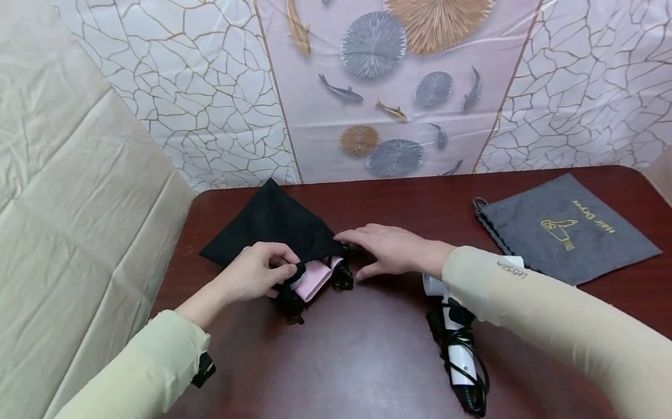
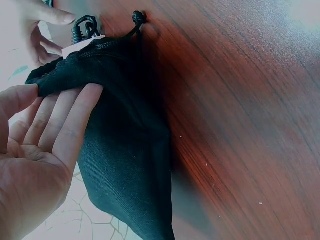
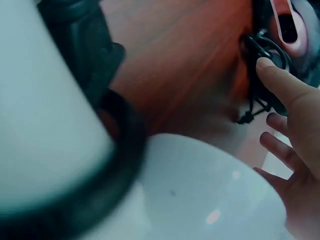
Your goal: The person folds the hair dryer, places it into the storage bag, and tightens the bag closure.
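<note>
Pouch [image 1: 269, 224] of black cloth lies on the bench [image 1: 351, 390] just beyond the left grip [image 1: 256, 272], which pinches its mouth between thumb and fingers, with a pink object [image 1: 314, 280] poking out between the two grips. The right grip [image 1: 391, 248] is spread, thumb apart from its extended fingers, just beside a black cord [image 1: 342, 278]; whether they touch is unclear. Right of that grip lie a cable-wrapped white appliance [image 1: 462, 360], partly hidden by the sleeve [image 1: 551, 315], and, farther out, a grey bag [image 1: 567, 231].
</note>
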A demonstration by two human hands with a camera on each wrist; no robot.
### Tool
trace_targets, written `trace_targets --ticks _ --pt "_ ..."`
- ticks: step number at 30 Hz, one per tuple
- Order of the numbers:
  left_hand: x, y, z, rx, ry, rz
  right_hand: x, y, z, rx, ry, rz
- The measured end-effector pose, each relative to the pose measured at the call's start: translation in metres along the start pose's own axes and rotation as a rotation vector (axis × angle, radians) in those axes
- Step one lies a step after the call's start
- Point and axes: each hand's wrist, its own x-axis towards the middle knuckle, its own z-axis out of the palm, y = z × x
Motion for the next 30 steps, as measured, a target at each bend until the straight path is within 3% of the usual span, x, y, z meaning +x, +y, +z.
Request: trace_targets --ticks 14,30 --pt "-0.002 -0.004 0.003 -0.006 -0.011 -0.007 0.007 -0.006 0.010 0.091 0.041 -0.051" --pt "-0.006 -0.007 0.007 0.008 -0.004 0.014 0.012 -0.018 0.016 -0.048 0.156 -0.145"
